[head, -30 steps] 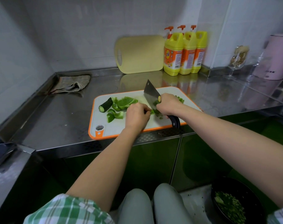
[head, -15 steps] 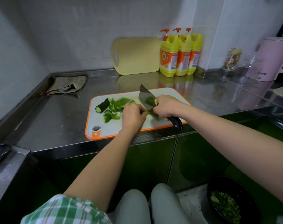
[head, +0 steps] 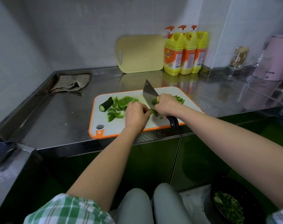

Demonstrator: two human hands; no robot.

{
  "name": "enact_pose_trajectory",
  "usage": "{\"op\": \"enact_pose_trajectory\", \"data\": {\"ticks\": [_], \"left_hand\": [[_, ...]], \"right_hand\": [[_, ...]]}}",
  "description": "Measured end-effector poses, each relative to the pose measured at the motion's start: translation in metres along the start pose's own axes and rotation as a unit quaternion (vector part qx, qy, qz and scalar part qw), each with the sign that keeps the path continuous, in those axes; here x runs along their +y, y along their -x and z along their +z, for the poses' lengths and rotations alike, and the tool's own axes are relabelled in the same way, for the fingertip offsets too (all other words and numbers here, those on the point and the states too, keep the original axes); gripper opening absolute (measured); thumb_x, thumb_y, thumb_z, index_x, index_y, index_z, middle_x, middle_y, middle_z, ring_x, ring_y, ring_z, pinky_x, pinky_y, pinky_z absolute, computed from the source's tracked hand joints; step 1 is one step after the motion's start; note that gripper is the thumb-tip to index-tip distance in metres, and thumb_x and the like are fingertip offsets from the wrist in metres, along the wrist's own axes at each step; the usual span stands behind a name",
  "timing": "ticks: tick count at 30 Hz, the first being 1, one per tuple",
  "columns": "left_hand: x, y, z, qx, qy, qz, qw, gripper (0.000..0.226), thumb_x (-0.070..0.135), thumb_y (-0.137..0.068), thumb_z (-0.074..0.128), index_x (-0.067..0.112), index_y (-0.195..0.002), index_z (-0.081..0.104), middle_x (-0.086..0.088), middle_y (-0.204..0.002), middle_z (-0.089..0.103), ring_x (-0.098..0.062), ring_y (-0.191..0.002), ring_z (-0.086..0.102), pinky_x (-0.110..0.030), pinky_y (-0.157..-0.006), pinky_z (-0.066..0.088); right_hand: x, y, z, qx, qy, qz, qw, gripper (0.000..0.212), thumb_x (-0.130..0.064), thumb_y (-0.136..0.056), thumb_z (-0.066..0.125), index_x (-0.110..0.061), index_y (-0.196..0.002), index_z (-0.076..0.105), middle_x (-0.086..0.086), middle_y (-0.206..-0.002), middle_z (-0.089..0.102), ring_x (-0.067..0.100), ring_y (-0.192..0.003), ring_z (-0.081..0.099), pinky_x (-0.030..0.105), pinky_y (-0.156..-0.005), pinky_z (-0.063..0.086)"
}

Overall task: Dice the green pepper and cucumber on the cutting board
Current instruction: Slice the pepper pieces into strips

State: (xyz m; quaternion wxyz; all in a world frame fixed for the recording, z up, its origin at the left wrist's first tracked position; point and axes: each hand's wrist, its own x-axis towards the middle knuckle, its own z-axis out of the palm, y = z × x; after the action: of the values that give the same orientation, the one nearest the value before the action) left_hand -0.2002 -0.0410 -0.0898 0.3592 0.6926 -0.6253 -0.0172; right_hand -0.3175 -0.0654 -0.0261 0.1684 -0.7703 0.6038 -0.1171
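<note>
A white cutting board (head: 188, 101) with an orange rim lies on the steel counter. On its left part sit a dark cucumber stub (head: 106, 104) and several green pepper chunks (head: 121, 103). My right hand (head: 167, 105) grips the black handle of a cleaver (head: 149, 94), blade down on the board. My left hand (head: 136, 114), fingers curled, pins a strip of green pepper (head: 152, 111) right against the blade. A small heap of diced pepper (head: 179, 99) shows behind my right hand.
A yellow cutting board (head: 140, 53) and three yellow detergent bottles (head: 185, 50) stand against the back wall. A folded cloth (head: 71, 82) lies at the back left. A pink kettle (head: 274, 58) and a glass (head: 237, 60) stand right. A black bowl (head: 231, 201) of diced greens sits low right.
The cleaver rose and came back down beside my left hand's fingers between frames. My left hand has stayed on the pepper strip.
</note>
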Motion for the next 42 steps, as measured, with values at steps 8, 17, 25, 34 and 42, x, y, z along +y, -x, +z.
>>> {"op": "enact_pose_trajectory", "data": {"ticks": [8,17,25,34,42], "left_hand": [[-0.003,0.001,-0.002,-0.016,0.002,0.015,1.0,0.024,0.025,-0.085,0.064,0.014,-0.103,0.075,-0.008,-0.098,0.072,-0.031,-0.101,0.054,-0.033,-0.081,0.041],[-0.004,0.002,0.0,-0.005,-0.037,0.022,0.999,0.016,0.02,-0.087,0.064,0.013,-0.093,0.077,-0.01,-0.092,0.068,-0.028,-0.097,0.049,-0.031,-0.075,0.036],[-0.005,0.0,0.0,-0.007,-0.005,-0.001,1.0,0.011,0.019,-0.084,0.067,0.017,-0.085,0.078,-0.005,-0.085,0.071,-0.025,-0.094,0.048,-0.03,-0.07,0.039],[-0.006,-0.001,0.0,-0.012,0.017,-0.008,1.0,0.011,0.02,-0.084,0.068,0.018,-0.088,0.078,-0.001,-0.085,0.072,-0.025,-0.096,0.049,-0.029,-0.072,0.037],[-0.007,-0.001,0.0,-0.011,0.034,-0.016,0.999,0.007,0.019,-0.082,0.07,0.017,-0.082,0.076,-0.001,-0.083,0.07,-0.024,-0.094,0.049,-0.029,-0.073,0.036]], "right_hand": [[0.013,0.0,-0.007,0.001,-0.048,-0.02,0.999,0.013,-0.004,-0.085,0.045,-0.009,-0.073,0.043,0.013,-0.063,0.051,0.029,-0.055,0.056,0.029,-0.053,0.045],[-0.004,0.019,-0.011,-0.041,0.059,-0.014,0.997,0.01,-0.001,-0.084,0.046,-0.001,-0.084,0.056,0.012,-0.058,0.056,0.022,-0.047,0.054,0.024,-0.044,0.042],[-0.009,0.009,-0.005,-0.036,0.068,-0.004,0.997,0.016,0.002,-0.082,0.048,-0.005,-0.068,0.047,0.012,-0.058,0.053,0.022,-0.049,0.051,0.024,-0.044,0.04],[0.009,-0.002,-0.007,-0.001,-0.039,-0.01,0.999,0.012,-0.005,-0.086,0.044,-0.009,-0.075,0.044,0.014,-0.066,0.055,0.028,-0.055,0.058,0.026,-0.05,0.044],[-0.003,0.015,-0.015,-0.07,0.014,-0.015,0.997,0.014,0.001,-0.082,0.043,0.0,-0.078,0.056,0.017,-0.063,0.057,0.027,-0.052,0.053,0.027,-0.051,0.044]]}}
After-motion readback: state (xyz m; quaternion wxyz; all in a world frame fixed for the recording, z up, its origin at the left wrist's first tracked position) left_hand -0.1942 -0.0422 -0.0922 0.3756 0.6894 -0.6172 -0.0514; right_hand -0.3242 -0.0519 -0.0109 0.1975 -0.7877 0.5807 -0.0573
